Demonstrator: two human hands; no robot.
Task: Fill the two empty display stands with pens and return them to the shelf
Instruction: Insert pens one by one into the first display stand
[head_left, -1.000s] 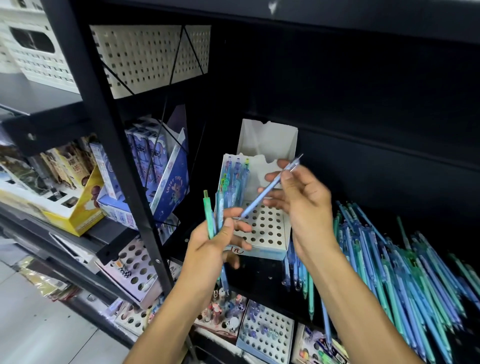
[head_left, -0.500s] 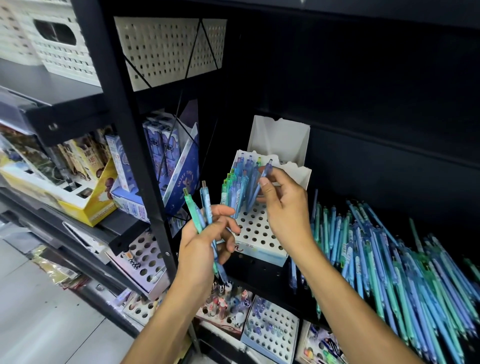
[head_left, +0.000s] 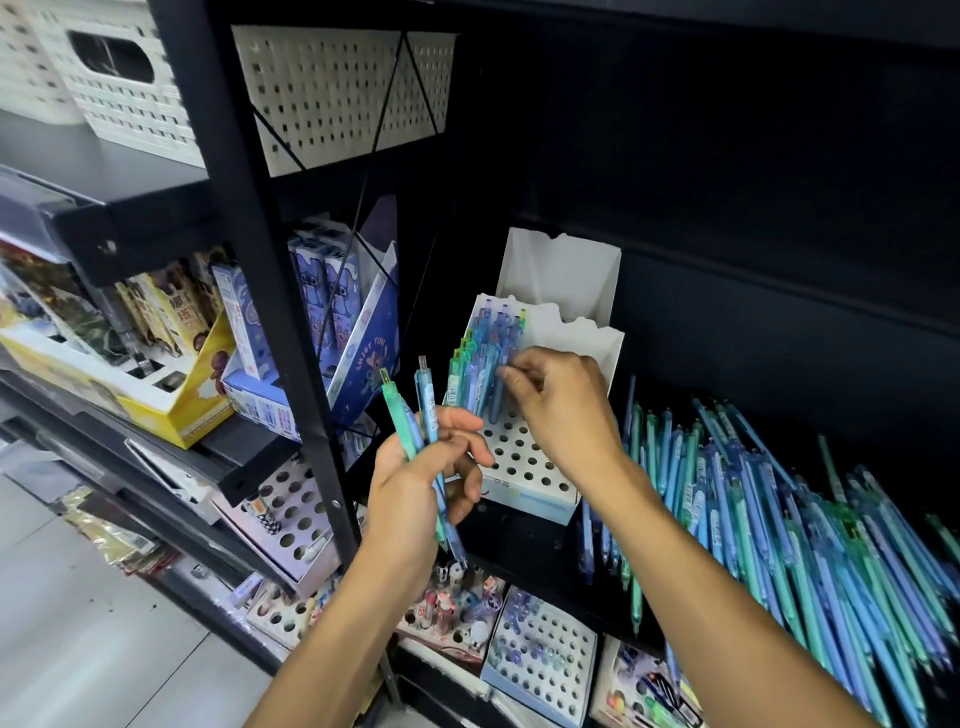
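Note:
A white display stand (head_left: 524, 462) with a grid of round holes sits on the dark shelf, several blue and green pens (head_left: 475, 364) standing in its left rows. My right hand (head_left: 563, 405) pinches the top of a blue pen (head_left: 501, 387) that stands in the stand. My left hand (head_left: 426, 478) grips two pens, one green (head_left: 397, 415) and one blue (head_left: 427, 400), just left of the stand. A second white stand (head_left: 566, 270) stands behind the first; its holes are hidden.
A large loose pile of blue and green pens (head_left: 779, 519) lies on the shelf to the right. The black shelf upright (head_left: 270, 291) rises left of my hands. Boxed goods (head_left: 332, 301) sit beyond it, and other holed stands (head_left: 540, 670) on the shelf below.
My right hand has carried its blue pen from mid-air down into the stand. My left hand still grips two pens and has risen a little.

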